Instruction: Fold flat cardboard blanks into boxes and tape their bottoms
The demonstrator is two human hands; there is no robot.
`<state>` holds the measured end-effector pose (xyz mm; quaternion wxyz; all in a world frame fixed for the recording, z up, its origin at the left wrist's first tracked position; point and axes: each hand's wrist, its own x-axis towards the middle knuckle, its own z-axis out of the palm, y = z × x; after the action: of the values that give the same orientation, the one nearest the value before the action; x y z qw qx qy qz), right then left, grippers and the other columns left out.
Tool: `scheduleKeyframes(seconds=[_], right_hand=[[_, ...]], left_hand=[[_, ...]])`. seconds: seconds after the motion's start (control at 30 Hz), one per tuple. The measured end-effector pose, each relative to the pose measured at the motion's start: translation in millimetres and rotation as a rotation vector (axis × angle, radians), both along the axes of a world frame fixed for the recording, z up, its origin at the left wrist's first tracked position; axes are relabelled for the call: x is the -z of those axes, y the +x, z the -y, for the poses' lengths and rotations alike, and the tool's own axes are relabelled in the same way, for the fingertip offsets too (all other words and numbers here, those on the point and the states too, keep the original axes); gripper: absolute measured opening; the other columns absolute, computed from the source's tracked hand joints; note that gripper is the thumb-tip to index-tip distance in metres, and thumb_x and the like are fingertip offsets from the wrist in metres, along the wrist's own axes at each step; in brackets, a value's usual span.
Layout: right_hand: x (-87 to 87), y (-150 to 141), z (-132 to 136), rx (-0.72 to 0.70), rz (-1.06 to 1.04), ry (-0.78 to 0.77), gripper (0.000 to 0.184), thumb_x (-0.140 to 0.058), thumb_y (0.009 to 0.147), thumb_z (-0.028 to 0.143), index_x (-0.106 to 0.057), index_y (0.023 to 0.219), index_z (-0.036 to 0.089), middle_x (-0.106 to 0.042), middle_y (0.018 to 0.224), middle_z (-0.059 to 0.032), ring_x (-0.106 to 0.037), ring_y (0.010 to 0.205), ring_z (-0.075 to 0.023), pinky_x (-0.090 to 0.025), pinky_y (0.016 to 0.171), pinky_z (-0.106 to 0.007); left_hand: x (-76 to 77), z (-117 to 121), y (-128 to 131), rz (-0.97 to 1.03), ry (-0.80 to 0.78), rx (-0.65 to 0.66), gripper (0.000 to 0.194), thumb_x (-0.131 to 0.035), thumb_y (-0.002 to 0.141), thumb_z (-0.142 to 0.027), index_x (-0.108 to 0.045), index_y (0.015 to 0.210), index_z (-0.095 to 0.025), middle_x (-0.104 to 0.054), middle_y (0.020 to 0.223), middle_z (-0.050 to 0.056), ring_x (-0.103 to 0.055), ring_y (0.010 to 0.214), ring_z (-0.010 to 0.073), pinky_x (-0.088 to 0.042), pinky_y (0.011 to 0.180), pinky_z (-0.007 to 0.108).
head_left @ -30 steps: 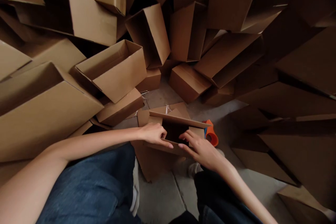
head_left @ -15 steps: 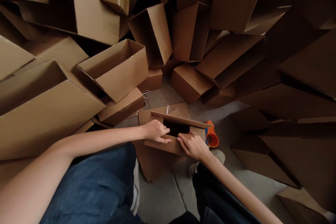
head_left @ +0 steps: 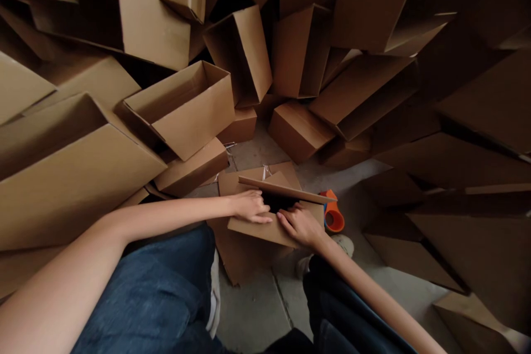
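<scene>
Hands (head_left: 276,214) seemingly pressing box flaps (head_left: 265,228)

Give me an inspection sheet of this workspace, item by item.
Surface: bare concrete floor.
Job's things: small cardboard box on the floor, flaps partly folded, dark gap between them.
Clutter: orange tape dispenser beside the box; open cardboard boxes piled all around.
Grips: left hand presses the near flap; right hand rests on the same flap, fingertips at the opening.
Cables: nothing seen.
Surroundings: blue jeans, a shoe.
</scene>
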<state>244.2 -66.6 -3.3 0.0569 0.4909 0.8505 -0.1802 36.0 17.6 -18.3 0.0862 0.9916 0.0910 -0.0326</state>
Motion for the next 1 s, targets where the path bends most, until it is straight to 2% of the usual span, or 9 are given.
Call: scheduleKeyframes(seconds=[0.17,0.4,0.6,0.77,1.0], right_hand=[[0.7,3.2,-0.2,0.026,-0.088,-0.006,0.054,-0.023,0.106,0.036,-0.069,0.085,0.018,-0.074,0.081,-0.0093,-0.065,0.075,-0.0203,-0.038,0.081,-0.034],[4.6,8.0,0.3,0.037,-0.15,0.015,0.054,-0.022,0.106,0.04,-0.067,0.083,0.02,-0.073,0.081,-0.0089,-0.064,0.077,-0.0206,-0.04,0.081,-0.033],[2.9,6.6,0.5,0.012,-0.079,-0.005,0.056,-0.02,0.106,0.038,-0.069,0.088,0.019,-0.074,0.082,-0.0096,-0.064,0.075,-0.02,-0.04,0.084,-0.034],[-1.0,4.4,-0.3,0.002,0.012,-0.007,0.055,-0.022,0.106,0.037,-0.071,0.089,0.018,-0.074,0.08,-0.0106,-0.065,0.075,-0.0209,-0.038,0.079,-0.033],[-2.7,4.4,-1.9,0.044,-0.056,-0.027,0.054,-0.025,0.106,0.038,-0.071,0.086,0.019,-0.075,0.082,-0.0104,-0.066,0.077,-0.0218,-0.039,0.079,-0.033]], left_hand=[[-1.8,-1.2,-1.7,0.058,0.004,-0.019,0.046,-0.049,0.098,-0.05,-0.072,0.079,-0.015,-0.071,0.066,0.01,-0.063,0.061,0.0202,-0.045,0.068,0.031],[0.5,-2.5,-2.4,0.094,-0.028,-0.04,0.045,-0.05,0.098,-0.05,-0.073,0.082,-0.015,-0.071,0.067,0.01,-0.063,0.063,0.0205,-0.044,0.067,0.03],[0.3,-1.9,-2.0,0.102,-0.041,-0.04,0.045,-0.049,0.098,-0.049,-0.073,0.08,-0.015,-0.07,0.066,0.01,-0.061,0.061,0.0208,-0.045,0.067,0.032],[0.8,-1.3,-2.1,0.093,-0.032,-0.044,0.044,-0.05,0.097,-0.05,-0.073,0.081,-0.015,-0.071,0.067,0.01,-0.062,0.062,0.0206,-0.045,0.067,0.031],[3.1,-1.9,-2.8,0.099,-0.066,-0.06,0.044,-0.05,0.097,-0.05,-0.073,0.084,-0.015,-0.071,0.069,0.011,-0.061,0.064,0.0216,-0.046,0.068,0.032]])
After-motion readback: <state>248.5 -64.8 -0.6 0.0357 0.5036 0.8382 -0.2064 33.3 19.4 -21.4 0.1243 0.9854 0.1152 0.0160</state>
